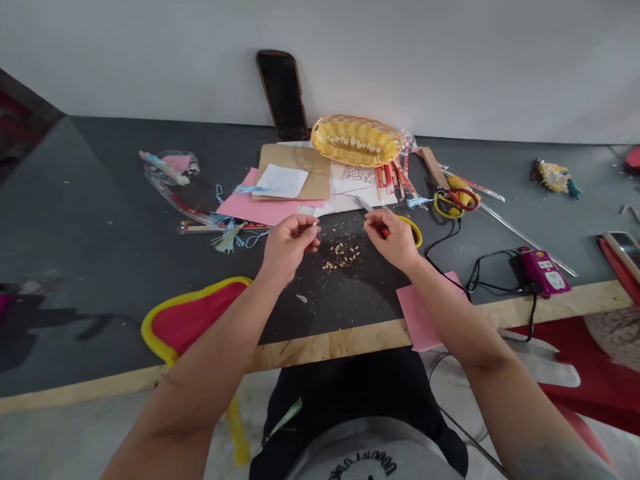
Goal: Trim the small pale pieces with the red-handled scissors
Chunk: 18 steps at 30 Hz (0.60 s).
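At mid-frame, my left hand (289, 245) pinches a pale bit (315, 224), my right hand (393, 237) holds scissors (363, 203); crumbs (341, 255) litter the surface (320, 313), this one seemingly unfinished.

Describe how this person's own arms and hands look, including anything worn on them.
The left hand and right hand are ungloved, with no watch or bracelet on either wrist. The left forearm and right forearm are bare of sleeves. A grey top with dark lettering shows below.
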Tool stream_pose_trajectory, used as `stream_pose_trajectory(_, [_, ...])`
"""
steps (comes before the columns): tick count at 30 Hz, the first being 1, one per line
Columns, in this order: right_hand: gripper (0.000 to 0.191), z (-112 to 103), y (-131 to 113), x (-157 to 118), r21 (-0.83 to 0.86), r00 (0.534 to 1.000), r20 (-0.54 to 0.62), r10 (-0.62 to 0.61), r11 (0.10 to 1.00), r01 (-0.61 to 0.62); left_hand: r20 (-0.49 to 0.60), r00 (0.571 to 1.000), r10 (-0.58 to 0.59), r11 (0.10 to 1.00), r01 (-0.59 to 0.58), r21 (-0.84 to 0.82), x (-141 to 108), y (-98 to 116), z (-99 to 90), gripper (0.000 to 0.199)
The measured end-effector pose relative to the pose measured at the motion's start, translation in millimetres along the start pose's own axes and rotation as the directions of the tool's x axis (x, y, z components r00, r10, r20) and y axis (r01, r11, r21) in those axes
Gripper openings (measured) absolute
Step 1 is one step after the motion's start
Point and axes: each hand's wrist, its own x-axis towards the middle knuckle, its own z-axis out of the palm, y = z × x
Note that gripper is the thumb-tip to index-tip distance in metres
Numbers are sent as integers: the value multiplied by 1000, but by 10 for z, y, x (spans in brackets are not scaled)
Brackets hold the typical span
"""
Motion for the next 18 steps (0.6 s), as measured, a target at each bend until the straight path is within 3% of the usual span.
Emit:
stream_pose_trajectory(4, [14,-28,11,-5,-48,996,32,-84,995,86,-14,999,44,999,-43,23,13,-35,10,21])
stream_pose_trajectory(10, [19,-101,15,1,-127,993,16,-118,985,119,-54,985,162,985,-158,63,50,-81,41,11])
stream_pose_trajectory(18, [23,-152,11,-8,-205,970,-27,-240,951,230,17,978,209,975,-210,79,71,-83,-22,11])
